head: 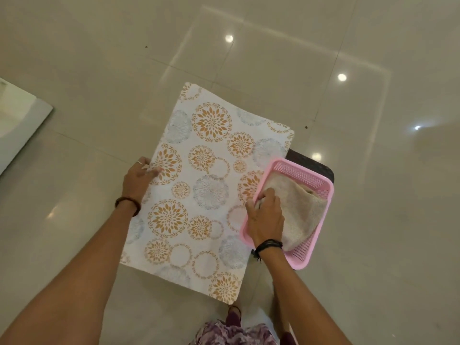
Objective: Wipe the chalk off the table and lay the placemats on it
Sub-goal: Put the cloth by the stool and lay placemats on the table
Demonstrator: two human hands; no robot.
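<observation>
A white placemat [206, 195] with orange and grey flower circles lies spread over the small dark table [316, 161], of which only the far right corner shows. My left hand [138, 179] holds the mat's left edge, fingers on top of it. A pink plastic basket [315, 180] stands on the table's right side, partly over the mat. Inside it lies a beige cloth [301, 212]. My right hand [265, 217] reaches into the basket's near left corner and grips the cloth and the basket rim there.
Glossy beige floor tiles [249, 58] surround the table on all sides. A white object [20, 125] lies on the floor at the far left. My foot and patterned clothing [236, 329] show at the bottom edge, close to the mat's near corner.
</observation>
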